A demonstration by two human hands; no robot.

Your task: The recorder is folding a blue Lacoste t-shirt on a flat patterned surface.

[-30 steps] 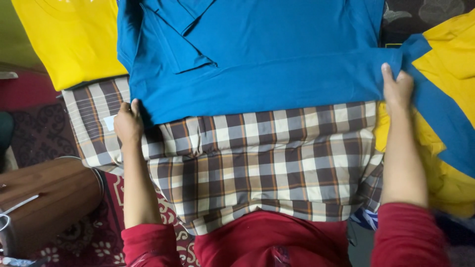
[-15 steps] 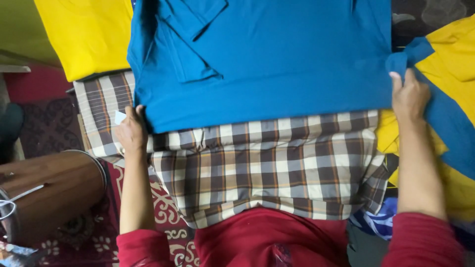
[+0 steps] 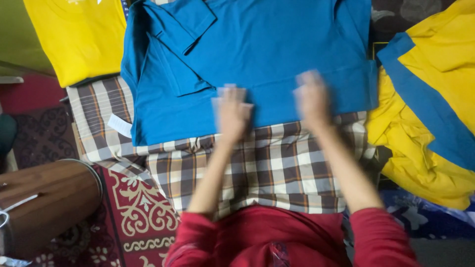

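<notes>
A blue shirt [image 3: 277,44] lies spread flat on a brown and white checked cloth [image 3: 277,168], its sleeve folded in at the upper left. My left hand [image 3: 231,110] rests flat on the shirt's near hem, left of centre, fingers apart. My right hand [image 3: 311,96] lies flat on the same hem a little to the right. Both hands are blurred by motion and hold nothing. My red sleeves show at the bottom.
A yellow garment [image 3: 81,39] lies at the upper left. A yellow and blue pile of clothing [image 3: 435,109] sits at the right. A brown wooden drum [image 3: 44,202] stands at the lower left beside a red patterned rug [image 3: 138,212].
Both hands have let go of the shirt's outer corners and moved inward to the middle of its near hem. The shirt now lies flat.
</notes>
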